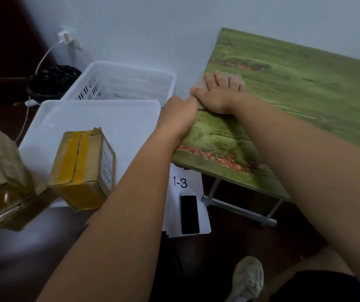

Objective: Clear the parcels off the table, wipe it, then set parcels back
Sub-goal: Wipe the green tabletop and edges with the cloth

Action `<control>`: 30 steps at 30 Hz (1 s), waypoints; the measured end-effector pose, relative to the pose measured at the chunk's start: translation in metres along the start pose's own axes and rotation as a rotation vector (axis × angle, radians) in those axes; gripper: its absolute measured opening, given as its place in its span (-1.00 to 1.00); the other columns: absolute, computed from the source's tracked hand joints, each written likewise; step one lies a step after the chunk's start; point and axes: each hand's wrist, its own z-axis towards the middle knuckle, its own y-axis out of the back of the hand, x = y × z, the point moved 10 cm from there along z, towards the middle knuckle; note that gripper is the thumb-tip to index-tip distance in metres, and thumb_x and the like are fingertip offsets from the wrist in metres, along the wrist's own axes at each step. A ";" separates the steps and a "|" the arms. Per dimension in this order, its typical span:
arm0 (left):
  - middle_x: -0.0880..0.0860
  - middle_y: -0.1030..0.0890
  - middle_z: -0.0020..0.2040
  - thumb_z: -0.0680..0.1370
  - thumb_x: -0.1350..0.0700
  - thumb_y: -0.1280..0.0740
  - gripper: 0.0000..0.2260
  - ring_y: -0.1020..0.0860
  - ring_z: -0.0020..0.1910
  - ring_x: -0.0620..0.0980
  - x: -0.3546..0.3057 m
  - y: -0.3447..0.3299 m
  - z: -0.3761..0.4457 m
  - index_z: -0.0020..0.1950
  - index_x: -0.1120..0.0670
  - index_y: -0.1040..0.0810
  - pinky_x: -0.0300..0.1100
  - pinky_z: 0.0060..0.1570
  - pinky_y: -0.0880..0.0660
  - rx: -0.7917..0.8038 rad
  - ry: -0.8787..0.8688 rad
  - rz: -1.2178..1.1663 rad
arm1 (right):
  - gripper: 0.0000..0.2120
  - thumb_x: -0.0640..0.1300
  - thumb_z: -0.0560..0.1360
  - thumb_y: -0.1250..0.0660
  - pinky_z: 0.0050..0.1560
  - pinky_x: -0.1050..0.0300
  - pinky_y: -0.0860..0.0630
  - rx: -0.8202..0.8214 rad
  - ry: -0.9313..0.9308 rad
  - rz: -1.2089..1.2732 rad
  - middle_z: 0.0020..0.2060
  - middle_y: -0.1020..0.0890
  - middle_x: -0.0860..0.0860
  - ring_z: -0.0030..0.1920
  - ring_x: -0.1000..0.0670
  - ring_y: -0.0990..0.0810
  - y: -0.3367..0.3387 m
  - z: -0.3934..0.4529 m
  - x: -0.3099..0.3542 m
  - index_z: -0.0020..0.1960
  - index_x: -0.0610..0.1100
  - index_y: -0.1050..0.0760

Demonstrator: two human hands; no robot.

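Parcels (83, 168) off the tabletop (294, 101), stacked left beside the white tray (87, 120); wiping underway near its far left edge, right hand (216, 94) flat-fingered on cloth (198, 83), left hand (181, 114) curled at that edge; restocking left.

Green printed table (294, 101) (pale cloth (198, 83) at its left edge)

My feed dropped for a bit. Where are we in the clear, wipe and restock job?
Clearing looks done: the green table shows no parcels, and the yellow-taped parcel sits on the white tray beside it. Wiping is in hand: the right hand presses a thin cloth flat near the table's left edge, the left hand at that edge. Left: finishing the wipe, setting parcels back.
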 end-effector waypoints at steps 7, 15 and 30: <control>0.06 -0.50 0.16 0.60 0.05 -0.13 -0.71 -0.46 -0.02 0.02 -0.015 -0.012 -0.002 0.28 0.12 -0.41 -0.15 -0.17 -0.37 0.023 -0.086 0.211 | -0.25 0.39 0.56 0.11 0.50 -0.21 0.32 -0.001 -0.028 0.027 0.60 0.21 0.05 0.57 -0.18 0.26 0.009 0.021 -0.006 0.61 0.05 0.20; 0.17 -0.44 0.30 0.58 0.05 -0.16 -0.63 -0.45 0.22 0.18 -0.026 -0.032 -0.001 0.34 0.17 -0.34 -0.07 -0.04 -0.31 0.036 -0.114 0.435 | -0.25 0.38 0.57 0.11 0.50 -0.21 0.31 -0.014 -0.046 0.027 0.59 0.21 0.05 0.57 -0.17 0.26 0.016 0.042 -0.011 0.61 0.04 0.20; 0.28 -0.06 0.55 0.57 -0.05 -0.17 -0.46 -0.05 0.52 0.24 -0.036 -0.063 -0.008 0.50 0.14 -0.24 0.14 0.48 0.00 -0.016 -0.181 0.667 | -0.24 0.38 0.55 0.11 0.51 -0.26 0.23 -0.031 -0.063 0.006 0.60 0.16 0.03 0.58 -0.20 0.20 0.030 0.087 -0.024 0.62 0.04 0.18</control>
